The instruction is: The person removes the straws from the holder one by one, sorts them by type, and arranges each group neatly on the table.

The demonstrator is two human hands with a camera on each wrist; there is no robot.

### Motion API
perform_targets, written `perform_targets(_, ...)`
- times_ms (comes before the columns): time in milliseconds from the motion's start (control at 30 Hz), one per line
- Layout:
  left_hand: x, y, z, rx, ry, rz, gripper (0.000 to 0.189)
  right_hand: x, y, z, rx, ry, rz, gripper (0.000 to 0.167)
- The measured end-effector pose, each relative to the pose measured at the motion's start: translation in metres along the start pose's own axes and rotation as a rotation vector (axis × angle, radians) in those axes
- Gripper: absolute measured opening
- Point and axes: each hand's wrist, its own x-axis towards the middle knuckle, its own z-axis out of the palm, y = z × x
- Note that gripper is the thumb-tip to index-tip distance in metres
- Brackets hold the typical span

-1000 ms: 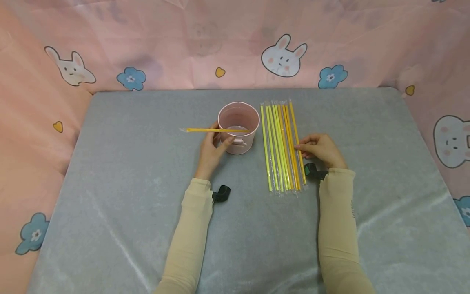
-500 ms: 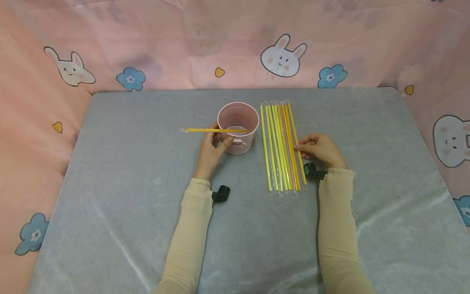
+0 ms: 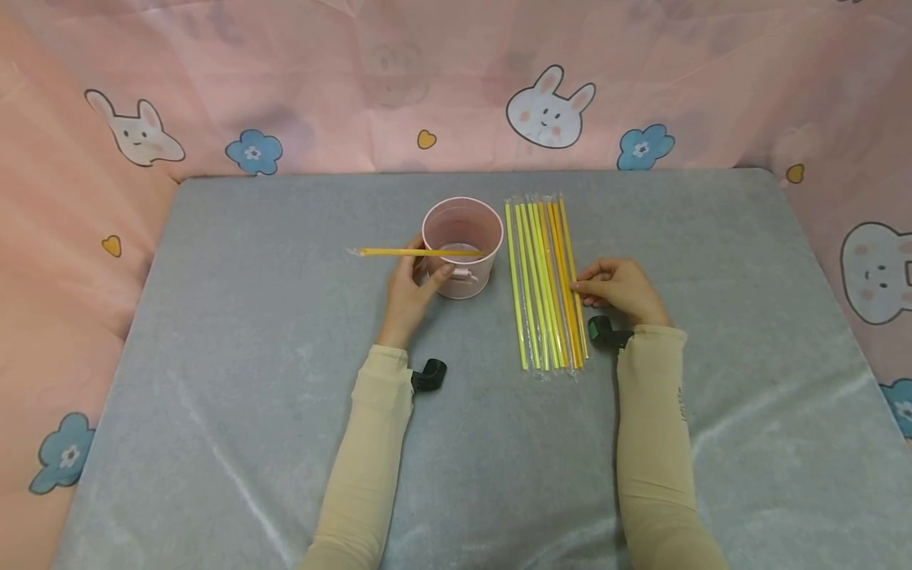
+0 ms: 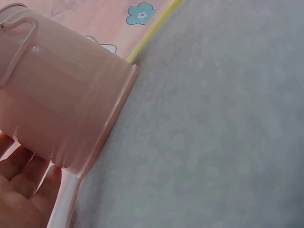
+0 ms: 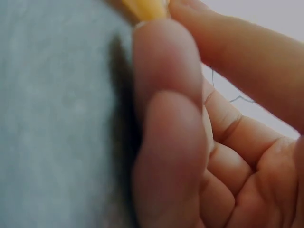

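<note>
A pink pail [image 3: 479, 277] stands upright on the table, its small handle facing the person. My left hand [image 3: 409, 305] grips the pail from the left, thumb on the front; in the left wrist view several fingers [image 4: 31, 173] lie along its wall. One orange straw [image 3: 388, 252] in a clear wrapper lies crosswise over the pail, its right end inside the rim. On the right, my right hand [image 3: 621, 289] pinches the outermost orange straw [image 3: 579, 317] of a row between thumb and forefinger. Close up in the right wrist view, an orange straw end [image 5: 145, 8] shows at the fingertips.
Several wrapped yellow-green straws [image 3: 518, 293] and orange straws [image 3: 554, 229] lie side by side right of the pail. Grey cloth covers the table [image 3: 271, 317]. A pink printed curtain [image 3: 321, 79] encloses the back and sides.
The outermost orange straw has shifted slightly left against the row, with my right hand moving along a little. My left hand and the pail have stayed in place.
</note>
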Motion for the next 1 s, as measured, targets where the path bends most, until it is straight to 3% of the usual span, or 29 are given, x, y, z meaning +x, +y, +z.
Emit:
perform_targets(300,0.0007,-0.0011,-0.0003,0.006,0.007,0.004,0.095,0.0023,0.0008,0.0013,-0.080,0.021,0.008,0.033)
perform_targets(633,0.0005,0.0004,-0.0004,0.008,0.004,-0.011,0.098,0.0021,0.0007,0.0005,-0.073,0.023,0.004,0.036)
perform_targets(833,-0.0002,0.0004,-0.0004,-0.003,0.002,0.006,0.091,0.0021,0.0010,0.0024,-0.090,0.040,0.017,0.034)
perform_targets(1000,-0.0010,0.0010,0.0002,-0.012,0.011,0.024,0.075,0.0020,0.0013,0.0017,-0.091,0.036,0.002,0.034)
